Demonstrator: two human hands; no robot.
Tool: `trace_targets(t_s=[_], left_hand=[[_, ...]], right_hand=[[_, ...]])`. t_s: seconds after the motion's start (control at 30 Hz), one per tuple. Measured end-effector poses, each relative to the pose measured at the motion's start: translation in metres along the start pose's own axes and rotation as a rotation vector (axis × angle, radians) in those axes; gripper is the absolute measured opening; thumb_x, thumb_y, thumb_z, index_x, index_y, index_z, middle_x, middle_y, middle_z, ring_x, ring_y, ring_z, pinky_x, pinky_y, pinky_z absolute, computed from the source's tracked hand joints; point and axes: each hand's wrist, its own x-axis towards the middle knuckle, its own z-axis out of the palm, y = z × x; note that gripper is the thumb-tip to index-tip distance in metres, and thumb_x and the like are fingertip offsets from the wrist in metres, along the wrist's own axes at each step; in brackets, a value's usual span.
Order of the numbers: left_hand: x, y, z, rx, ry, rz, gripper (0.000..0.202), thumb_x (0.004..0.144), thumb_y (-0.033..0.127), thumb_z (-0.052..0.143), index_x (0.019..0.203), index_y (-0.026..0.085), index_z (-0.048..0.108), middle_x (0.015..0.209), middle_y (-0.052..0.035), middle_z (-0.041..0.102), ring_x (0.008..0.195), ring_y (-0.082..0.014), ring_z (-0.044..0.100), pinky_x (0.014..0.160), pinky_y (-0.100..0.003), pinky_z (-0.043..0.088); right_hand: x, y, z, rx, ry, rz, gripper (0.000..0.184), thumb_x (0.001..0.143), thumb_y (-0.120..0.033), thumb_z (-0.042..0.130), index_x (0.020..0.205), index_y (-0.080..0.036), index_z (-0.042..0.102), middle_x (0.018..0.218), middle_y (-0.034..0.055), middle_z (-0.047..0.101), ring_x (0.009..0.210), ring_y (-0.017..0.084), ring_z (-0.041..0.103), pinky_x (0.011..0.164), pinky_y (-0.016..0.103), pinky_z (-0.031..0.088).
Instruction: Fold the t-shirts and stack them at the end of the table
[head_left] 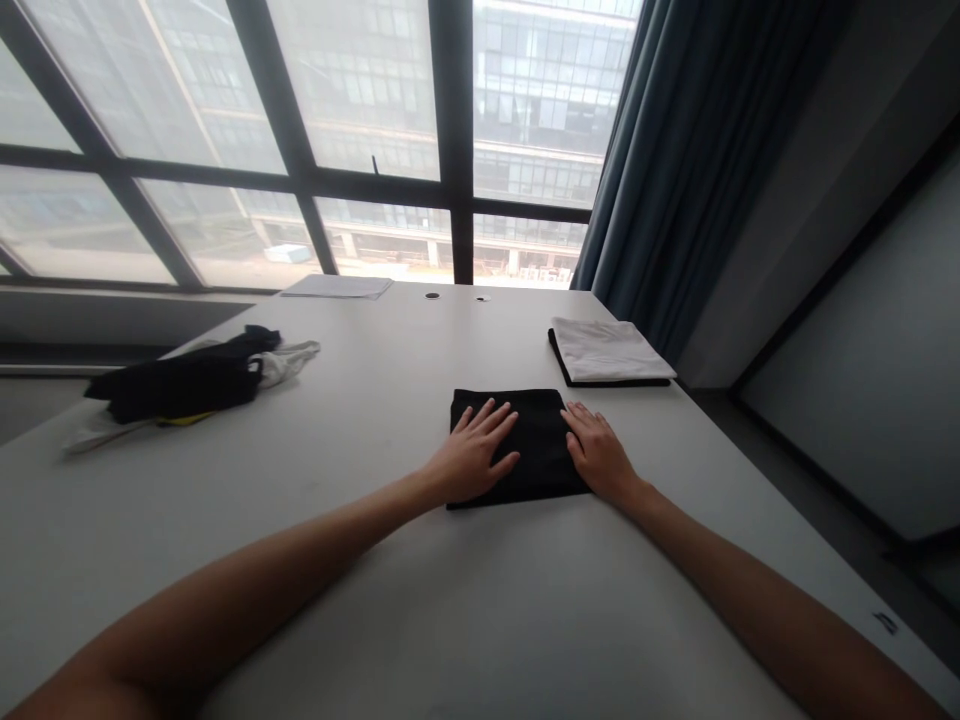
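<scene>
A black folded cloth garment (536,450) lies flat on the white table (360,420) in front of me, roughly square in shape. My left hand (472,455) rests on its left part with the fingers spread. Along its right edge lies my right hand (600,450), palm down with fingers stretched out. Neither hand grips the cloth. Just beyond my right hand sits a folded white garment (607,350) on top of a black folded one (559,358). What kind of garment each one is, I cannot tell.
A loose heap of black clothing (187,380) with white and yellow bits lies on the left side. Flat sheets (337,287) lie at the table's far edge, near two small round fittings. Windows stand behind, and a dark blue curtain (667,170) hangs at the right.
</scene>
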Motion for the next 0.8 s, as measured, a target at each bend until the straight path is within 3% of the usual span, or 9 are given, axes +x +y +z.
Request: trace_targets(t_s=[0.07,0.17,0.27,0.37,0.47,0.53,0.67,0.73,0.8], left_hand=[[-0.004,0.004,0.009,0.026,-0.068,0.019,0.071,0.099,0.061,0.039,0.16,0.026,0.028,0.166,-0.0054,0.022,0.155,-0.0308,0.009,0.123,-0.053,0.007],[-0.006,0.002,0.016,0.054,-0.105,0.016,0.072,0.099,0.063,0.037,0.16,0.026,0.027,0.166,-0.0068,0.02,0.155,-0.0314,0.007,0.123,-0.055,0.006],[-0.007,-0.001,0.017,0.062,-0.088,0.02,0.072,0.099,0.064,0.036,0.159,0.026,0.028,0.166,-0.0068,0.02,0.155,-0.031,0.008,0.123,-0.054,0.006],[-0.007,-0.001,0.018,0.049,-0.083,0.023,0.072,0.099,0.064,0.038,0.159,0.026,0.03,0.166,-0.0068,0.021,0.155,-0.0313,0.009,0.123,-0.054,0.007],[-0.005,-0.003,0.015,-0.007,-0.076,0.013,0.069,0.099,0.06,0.041,0.157,0.024,0.034,0.165,-0.0073,0.026,0.154,-0.031,0.014,0.123,-0.054,0.01],[-0.002,-0.009,0.007,-0.082,-0.034,-0.024,0.064,0.099,0.054,0.043,0.155,0.022,0.04,0.163,-0.0075,0.032,0.153,-0.0296,0.021,0.123,-0.049,0.018],[0.009,-0.036,-0.022,-0.208,0.166,-0.152,0.052,0.097,0.039,0.046,0.144,0.019,0.054,0.15,-0.0104,0.05,0.138,-0.0278,0.047,0.116,-0.039,0.036],[0.011,-0.052,-0.036,-0.247,0.213,-0.248,0.052,0.093,0.035,0.053,0.142,0.017,0.055,0.14,-0.0139,0.057,0.126,-0.03,0.057,0.112,-0.042,0.04],[0.008,-0.063,-0.047,-0.367,0.168,-0.413,0.064,0.087,0.033,0.063,0.146,0.014,0.05,0.135,-0.0177,0.059,0.114,-0.0321,0.064,0.105,-0.046,0.046]], right_hand=[[-0.003,-0.01,-0.003,0.044,-0.009,-0.128,0.051,0.1,-0.024,0.037,0.15,-0.017,0.045,0.159,0.0098,0.039,0.151,0.021,0.027,0.123,0.047,0.023],[-0.008,-0.022,-0.004,0.058,-0.16,-0.256,0.055,0.101,-0.031,0.042,0.155,-0.022,0.037,0.163,0.0084,0.03,0.153,0.022,0.02,0.123,0.05,0.022],[-0.011,-0.026,-0.003,0.02,-0.292,-0.258,0.055,0.102,-0.037,0.043,0.155,-0.026,0.037,0.164,0.0072,0.027,0.154,0.025,0.018,0.122,0.055,0.017],[-0.012,-0.022,-0.004,0.037,-0.323,-0.216,0.057,0.101,-0.041,0.044,0.156,-0.027,0.036,0.165,0.0059,0.025,0.154,0.027,0.015,0.122,0.058,0.014],[-0.012,-0.016,-0.004,0.11,-0.271,-0.144,0.054,0.099,-0.037,0.046,0.152,-0.025,0.044,0.163,0.0069,0.032,0.152,0.028,0.023,0.122,0.057,0.019],[-0.01,-0.011,-0.003,0.181,-0.153,-0.065,0.046,0.098,-0.031,0.046,0.141,-0.022,0.057,0.156,0.0093,0.044,0.146,0.026,0.036,0.12,0.051,0.028],[-0.002,0.0,-0.004,0.28,0.107,0.128,0.035,0.091,-0.024,0.048,0.119,-0.017,0.07,0.127,0.013,0.067,0.116,0.025,0.064,0.105,0.041,0.047],[0.002,0.006,-0.008,0.31,0.113,0.245,0.034,0.088,-0.021,0.051,0.116,-0.015,0.069,0.115,0.0125,0.071,0.096,0.023,0.069,0.092,0.038,0.053],[0.007,0.012,-0.012,0.341,0.07,0.345,0.034,0.085,-0.02,0.054,0.115,-0.015,0.069,0.107,0.0114,0.073,0.084,0.021,0.07,0.083,0.034,0.055]])
